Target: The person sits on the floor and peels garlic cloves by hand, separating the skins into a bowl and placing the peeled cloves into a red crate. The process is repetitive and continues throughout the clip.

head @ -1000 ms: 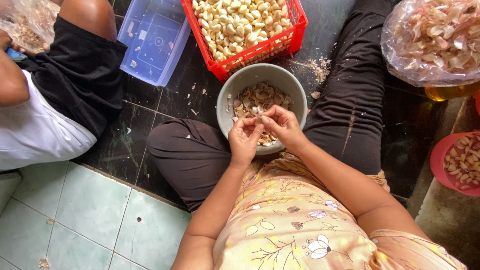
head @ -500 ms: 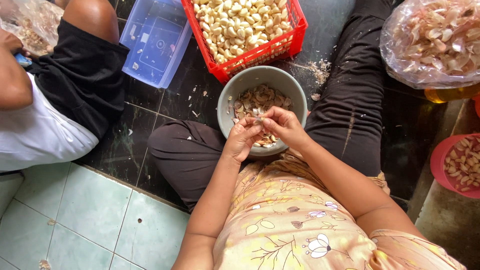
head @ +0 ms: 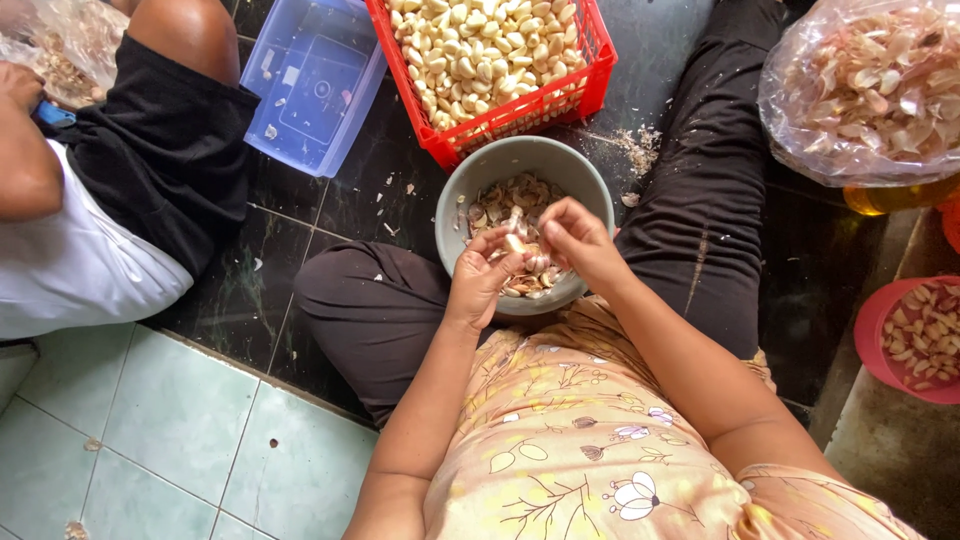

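Observation:
My left hand (head: pixel 480 285) and my right hand (head: pixel 578 240) meet over a grey bowl (head: pixel 480 175) that rests between my knees. Together they pinch one pale garlic clove (head: pixel 514 243); the left fingers hold it and the right fingertips work at its skin. Inside the bowl lie garlic skins and unpeeled cloves (head: pixel 505 200). Just beyond the bowl stands a red plastic crate (head: pixel 500 120) full of peeled white cloves (head: pixel 480 45).
A clear blue plastic box (head: pixel 315 85) lies left of the crate. Another person in black shorts and a white top (head: pixel 110 200) sits at the left. A clear bag of garlic skins (head: pixel 870 90) is at the right, a pink bowl of cloves (head: pixel 880 335) below it.
Both hands stay over the bowl on the clove; the fingers have shifted slightly as they work the skin. The person at the left has moved an arm a little.

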